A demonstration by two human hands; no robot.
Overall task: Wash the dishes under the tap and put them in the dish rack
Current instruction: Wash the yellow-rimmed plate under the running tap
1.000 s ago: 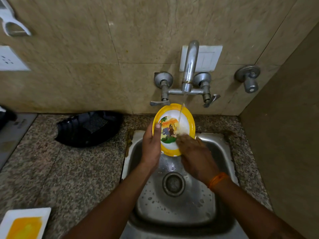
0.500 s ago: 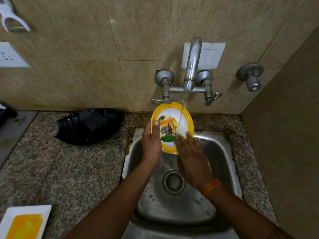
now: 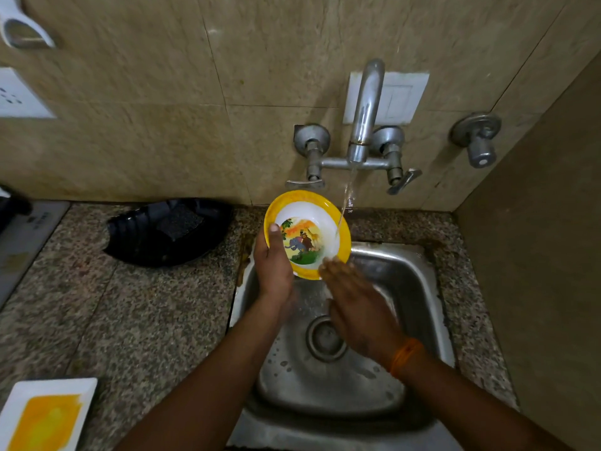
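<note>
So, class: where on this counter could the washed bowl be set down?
Free: speckled granite between the black tray, the sink and the white plate. Crowded: the basin, holding both hands and the bowl.

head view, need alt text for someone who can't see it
A left hand holds a yellow-rimmed cartoon bowl tilted under a running tap above a steel sink, while the blurred right hand touches its lower rim. A black tray sits on the granite counter.

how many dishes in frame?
2: yellow-rimmed bowl held by the left hand under the tap; white-and-yellow plate on the counter, bottom left. Others may be out of frame.
</note>
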